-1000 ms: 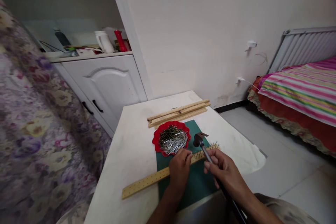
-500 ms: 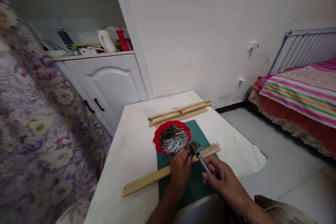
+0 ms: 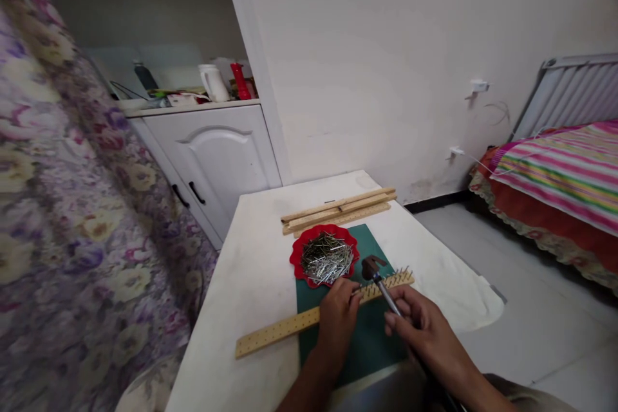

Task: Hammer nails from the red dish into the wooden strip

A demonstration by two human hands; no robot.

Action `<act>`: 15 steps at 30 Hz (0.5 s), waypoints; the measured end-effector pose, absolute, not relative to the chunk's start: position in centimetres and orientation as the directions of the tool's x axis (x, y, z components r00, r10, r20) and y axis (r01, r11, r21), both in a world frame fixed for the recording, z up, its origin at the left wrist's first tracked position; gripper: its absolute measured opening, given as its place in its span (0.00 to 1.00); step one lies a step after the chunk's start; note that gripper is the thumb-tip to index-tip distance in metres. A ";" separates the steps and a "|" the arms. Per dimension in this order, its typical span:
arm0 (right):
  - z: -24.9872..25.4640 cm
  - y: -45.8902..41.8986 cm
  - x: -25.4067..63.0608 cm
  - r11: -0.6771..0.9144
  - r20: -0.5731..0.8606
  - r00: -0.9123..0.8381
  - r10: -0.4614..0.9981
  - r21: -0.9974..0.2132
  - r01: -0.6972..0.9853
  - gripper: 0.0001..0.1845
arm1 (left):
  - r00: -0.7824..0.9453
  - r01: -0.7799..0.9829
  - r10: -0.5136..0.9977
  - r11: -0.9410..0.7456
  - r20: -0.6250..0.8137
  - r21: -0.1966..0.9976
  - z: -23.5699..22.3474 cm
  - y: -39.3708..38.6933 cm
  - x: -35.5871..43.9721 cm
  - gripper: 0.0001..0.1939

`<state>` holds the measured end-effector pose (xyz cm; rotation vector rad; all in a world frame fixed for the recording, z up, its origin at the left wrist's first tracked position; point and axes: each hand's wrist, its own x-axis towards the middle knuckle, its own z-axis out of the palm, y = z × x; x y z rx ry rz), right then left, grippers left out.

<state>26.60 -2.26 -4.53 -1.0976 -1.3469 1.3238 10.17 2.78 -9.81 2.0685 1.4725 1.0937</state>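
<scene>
A claw hammer (image 3: 373, 268) is held by its handle in my right hand (image 3: 422, 325), its head above the wooden strip and just right of my left fingers. My left hand (image 3: 339, 312) rests over the strip, thumb and fingertips pinched on what looks like a nail, mostly hidden. The perforated wooden strip (image 3: 277, 333) lies slantwise across a green mat (image 3: 367, 347). Several nails (image 3: 400, 275) stand up from its right end, while the left part shows bare holes. Right behind my left hand, a red scalloped dish (image 3: 295, 259) holds a heap of loose nails (image 3: 328, 261).
More wooden strips (image 3: 338, 209) lie stacked at the back of the white table (image 3: 217, 315). A white cabinet (image 3: 226, 154) stands behind on the left, near a floral curtain (image 3: 111, 206). To the right is a bed with a striped cover (image 3: 555, 161).
The hammer head has shifted slightly right, away from my left fingertips. My left hand stays at the strip, still pinched. The whole view has swung a little to the left.
</scene>
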 end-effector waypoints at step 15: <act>-4.1 -2.1 26.0 -0.016 -0.003 -0.188 0.982 -0.998 -0.064 0.06 | 0.011 0.942 0.962 -0.102 0.272 0.321 -6.9 6.1 4.4 0.07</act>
